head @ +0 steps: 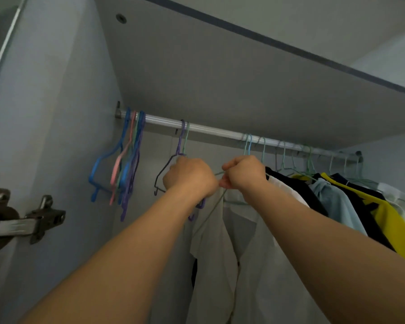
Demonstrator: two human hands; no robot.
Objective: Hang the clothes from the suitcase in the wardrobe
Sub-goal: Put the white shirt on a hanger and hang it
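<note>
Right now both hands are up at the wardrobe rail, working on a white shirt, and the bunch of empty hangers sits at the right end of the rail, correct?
Not quite. The head view shows the empty hangers bunched at the left end of the rail; the right end holds hung clothes. The left hand and right hand are indeed at the white shirt.

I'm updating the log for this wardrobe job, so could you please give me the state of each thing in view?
Rail: mounted under the shelf, carrying hangers.
Empty hangers: bunched at the rail's left end, bare.
Purple hanger: hooked on the rail, bare.
White shirt: draped on a green hanger, front open.
Left hand: closed at the hangers.
Right hand: fingers pinching the green hanger's wire.
Hung clothes: on hangers, packed at right.
Door hinge: swung open.
</note>
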